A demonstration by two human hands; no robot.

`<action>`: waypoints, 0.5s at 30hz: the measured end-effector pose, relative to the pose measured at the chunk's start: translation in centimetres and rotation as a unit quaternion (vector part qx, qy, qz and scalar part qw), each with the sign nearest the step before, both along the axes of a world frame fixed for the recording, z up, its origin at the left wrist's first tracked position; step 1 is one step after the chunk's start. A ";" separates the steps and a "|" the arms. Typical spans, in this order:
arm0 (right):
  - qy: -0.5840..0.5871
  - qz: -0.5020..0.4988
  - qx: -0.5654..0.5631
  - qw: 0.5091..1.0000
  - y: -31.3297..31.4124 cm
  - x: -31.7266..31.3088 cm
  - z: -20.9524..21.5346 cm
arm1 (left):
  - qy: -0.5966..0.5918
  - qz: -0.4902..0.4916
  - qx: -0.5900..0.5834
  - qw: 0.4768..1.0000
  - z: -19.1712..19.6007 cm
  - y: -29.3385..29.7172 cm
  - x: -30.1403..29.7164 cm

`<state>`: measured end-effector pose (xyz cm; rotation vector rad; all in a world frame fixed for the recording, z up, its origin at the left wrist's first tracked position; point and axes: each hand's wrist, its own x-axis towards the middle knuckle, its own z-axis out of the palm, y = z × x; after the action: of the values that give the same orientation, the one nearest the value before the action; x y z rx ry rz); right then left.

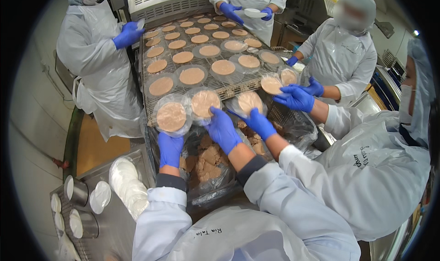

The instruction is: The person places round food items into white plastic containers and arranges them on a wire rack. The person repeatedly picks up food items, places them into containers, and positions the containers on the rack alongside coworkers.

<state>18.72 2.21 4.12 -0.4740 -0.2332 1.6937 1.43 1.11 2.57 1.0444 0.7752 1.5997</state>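
Observation:
In blue gloves, my left hand (170, 148) grips the lower edge of a round, pale brown patty (171, 117) backed by a clear disc. Beside it, my right hand (223, 131) holds a second patty (205, 103), also on a clear disc, with its thumb over the edge. Both are at the near end of a wire-mesh conveyor (183, 93), which carries rows of similar patties, some with clear discs under them. Below my hands, broken brown pieces (208, 162) lie in a container lined with clear plastic.
A co-worker's gloved hands (260, 125) hold patties close on my right. Other people in white coats stand left, behind and right of the conveyor. On the lower left, a metal table (107, 215) bears a fanned stack of white discs (127, 187) and metal cups (84, 224).

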 end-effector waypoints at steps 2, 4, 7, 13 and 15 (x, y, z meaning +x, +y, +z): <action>-0.023 -0.012 -0.033 0.999 -1.1 1.0 -0.1 | 0.515 0.144 0.084 0.841 1.3 -1.6 1.7; -0.026 -0.009 -0.054 0.998 -3.6 2.5 2.8 | 0.133 0.006 0.004 0.991 3.5 -4.9 1.2; 0.033 -0.068 0.133 0.988 -5.4 4.3 10.9 | -0.473 -0.224 -0.103 0.846 5.5 -7.7 -0.5; -0.096 -0.182 0.267 0.941 -2.3 2.8 14.9 | -0.336 0.014 -0.154 0.929 4.1 -9.5 -4.0; -0.130 -0.137 0.100 0.977 2.5 3.6 6.6 | -0.341 -0.011 -0.183 0.922 1.9 -10.1 -5.2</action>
<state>22.36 4.75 10.75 -0.5499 -0.5000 1.3218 -3.77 -8.96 4.51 0.1888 0.5387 1.5701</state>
